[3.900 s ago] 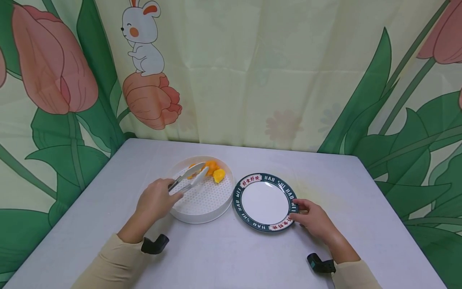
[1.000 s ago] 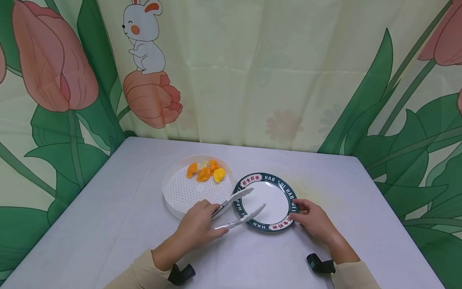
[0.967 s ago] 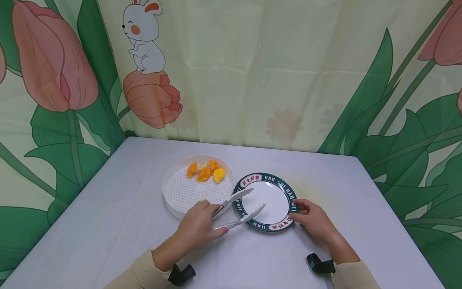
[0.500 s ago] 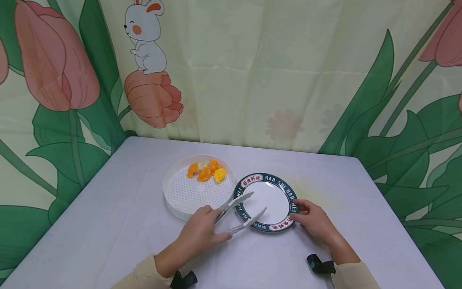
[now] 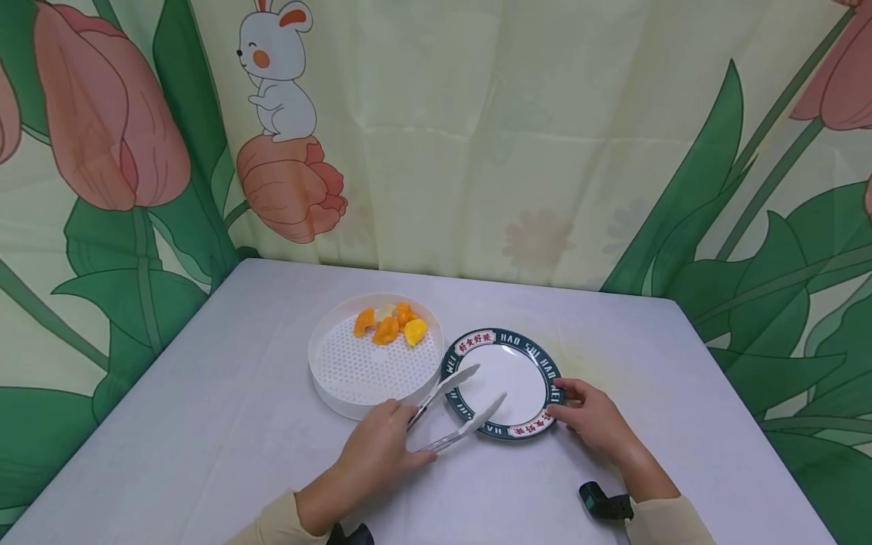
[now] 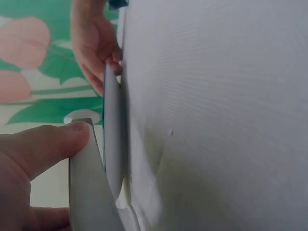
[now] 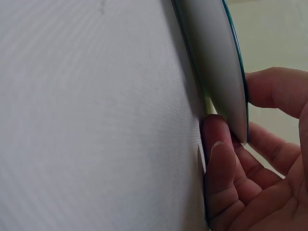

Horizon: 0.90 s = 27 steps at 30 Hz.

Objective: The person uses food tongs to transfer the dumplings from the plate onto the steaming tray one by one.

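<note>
A pair of metal tongs (image 5: 446, 386) with whitish tips is gripped in my left hand (image 5: 381, 446). Its two arms are spread, with nothing between them, and the tips hang over the left part of a round plate (image 5: 504, 378). That plate is white with a dark green lettered rim. My right hand (image 5: 593, 416) holds the plate's right rim. In the right wrist view the thumb (image 7: 276, 89) is against the rim and the other fingers lie under the plate's edge. Left of the plate stands a white round perforated tray (image 5: 368, 371) holding several orange-yellow pieces (image 5: 386, 330) and a pale one.
A table with a white cloth (image 5: 204, 424) carries everything. Behind it hangs a curtain (image 5: 436, 151) printed with tulips and a rabbit. Plate and tray stand close side by side. A black wrist camera (image 5: 602, 501) sits on the right wrist.
My left hand has carried the tongs from over the pieces in the tray to over the plate, then slightly nearer me. The tongs' arms have spread. My right hand stays at the plate.
</note>
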Available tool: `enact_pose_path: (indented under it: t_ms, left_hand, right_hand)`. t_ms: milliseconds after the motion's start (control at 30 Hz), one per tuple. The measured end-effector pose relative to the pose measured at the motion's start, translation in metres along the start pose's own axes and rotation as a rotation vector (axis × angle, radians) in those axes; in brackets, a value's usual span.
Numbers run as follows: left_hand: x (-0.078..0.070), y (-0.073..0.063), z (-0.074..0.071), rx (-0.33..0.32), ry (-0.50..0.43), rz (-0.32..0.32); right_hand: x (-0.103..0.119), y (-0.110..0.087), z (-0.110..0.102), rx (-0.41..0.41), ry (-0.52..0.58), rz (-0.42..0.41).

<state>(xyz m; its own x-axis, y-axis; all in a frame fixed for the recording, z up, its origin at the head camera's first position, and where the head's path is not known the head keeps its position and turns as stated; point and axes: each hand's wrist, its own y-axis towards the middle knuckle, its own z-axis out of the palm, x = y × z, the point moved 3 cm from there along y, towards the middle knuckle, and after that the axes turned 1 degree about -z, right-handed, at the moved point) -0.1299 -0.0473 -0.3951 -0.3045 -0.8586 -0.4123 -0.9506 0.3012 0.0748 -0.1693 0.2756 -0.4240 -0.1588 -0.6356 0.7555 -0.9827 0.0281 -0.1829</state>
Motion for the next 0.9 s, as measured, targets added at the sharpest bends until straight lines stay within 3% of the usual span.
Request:
enact_pose_path:
  t_ms: [467, 733, 900]
  left_hand:
    - [0.0024, -0.0005, 0.003, -0.011, 0.001, -0.02]
    - [0.0035, 0.0003, 0.0048, 0.019, -0.002, -0.053]
    - [0.0043, -0.0016, 0.005, 0.003, 0.018, -0.029]
  right_hand:
    - [0.0032, 0.0016, 0.0009, -0.005, -0.002, -0.008]
    - [0.0011, 0.0018, 0.0032, 0.005, -0.004, 0.008]
    - [0.001, 0.0018, 0.0042, 0.006, -0.005, -0.001]
